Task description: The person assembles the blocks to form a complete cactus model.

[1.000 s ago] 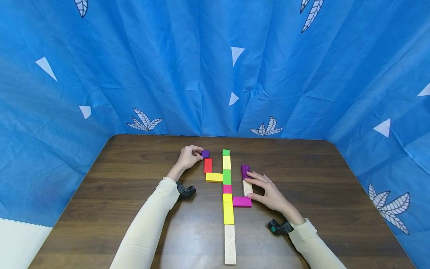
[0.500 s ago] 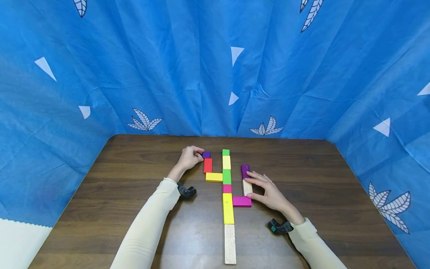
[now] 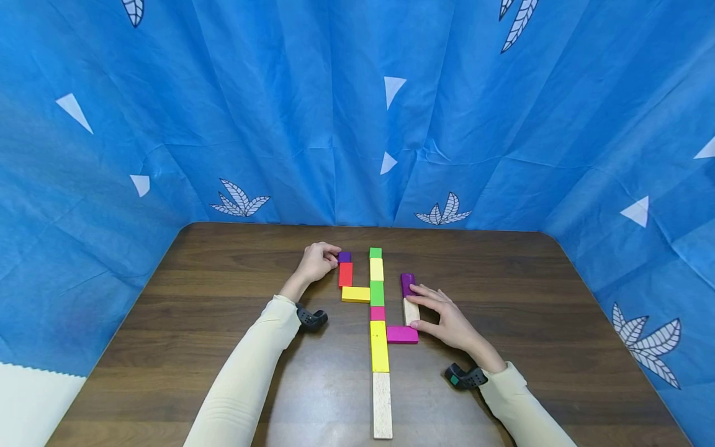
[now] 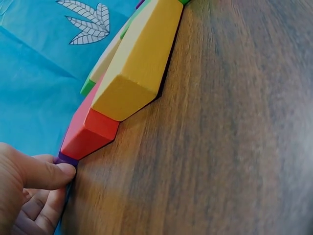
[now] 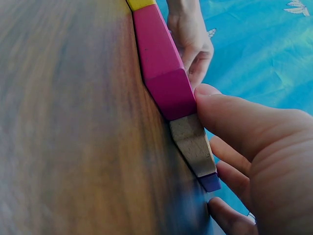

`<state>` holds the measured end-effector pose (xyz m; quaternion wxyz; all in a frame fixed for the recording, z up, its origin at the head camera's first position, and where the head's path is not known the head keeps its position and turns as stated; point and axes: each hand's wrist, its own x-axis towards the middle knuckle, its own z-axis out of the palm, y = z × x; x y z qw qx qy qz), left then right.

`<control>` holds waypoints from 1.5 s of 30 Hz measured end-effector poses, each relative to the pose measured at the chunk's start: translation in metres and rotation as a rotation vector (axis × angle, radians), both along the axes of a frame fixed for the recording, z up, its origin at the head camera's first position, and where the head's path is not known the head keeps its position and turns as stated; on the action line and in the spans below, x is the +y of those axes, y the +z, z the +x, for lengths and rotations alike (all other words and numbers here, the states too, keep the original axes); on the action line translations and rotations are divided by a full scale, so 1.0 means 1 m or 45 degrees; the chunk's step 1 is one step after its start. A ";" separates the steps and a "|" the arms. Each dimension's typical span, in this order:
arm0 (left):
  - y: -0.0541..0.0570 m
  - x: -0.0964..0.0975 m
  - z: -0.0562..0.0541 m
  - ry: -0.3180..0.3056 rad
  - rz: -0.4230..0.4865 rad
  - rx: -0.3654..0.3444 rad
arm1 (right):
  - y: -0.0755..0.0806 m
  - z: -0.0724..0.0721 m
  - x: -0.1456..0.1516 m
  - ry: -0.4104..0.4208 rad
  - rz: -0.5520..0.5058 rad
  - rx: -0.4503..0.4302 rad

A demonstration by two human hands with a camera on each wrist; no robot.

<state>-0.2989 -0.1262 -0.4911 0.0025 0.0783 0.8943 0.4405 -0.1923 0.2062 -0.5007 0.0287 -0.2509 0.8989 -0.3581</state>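
My left hand (image 3: 315, 261) pinches a small purple block (image 3: 344, 257) between thumb and fingertips, at the far end of a red block (image 3: 346, 274). In the left wrist view the thumb (image 4: 54, 172) covers much of the purple block. A yellow block (image 3: 355, 294) joins the red one to a central column of blocks. My right hand (image 3: 447, 316) rests with spread, relaxed fingers along a plain wooden block (image 3: 411, 311). Its fingertips reach the dark purple block (image 3: 408, 285) beyond, and its thumb (image 5: 230, 115) lies near the corner of a magenta block (image 3: 402, 334).
The central column runs from a green block (image 3: 376, 253) at the far end to a long plain block (image 3: 382, 406) near me. A brown wooden table (image 3: 223, 372) lies beneath, with a blue curtain (image 3: 301, 124) behind its far edge.
My left hand has shifted slightly right with the small purple block, which now lines up with the red block's far end. My right hand has stayed in place.
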 end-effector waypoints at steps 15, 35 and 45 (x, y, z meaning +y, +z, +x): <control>0.000 0.004 0.001 -0.007 -0.036 0.022 | 0.001 0.001 -0.001 -0.009 0.018 -0.007; 0.000 -0.012 0.020 0.122 0.123 0.129 | -0.002 0.001 -0.002 -0.001 0.000 0.015; 0.019 -0.034 0.064 0.162 0.096 0.264 | -0.001 0.000 0.001 0.000 -0.011 -0.001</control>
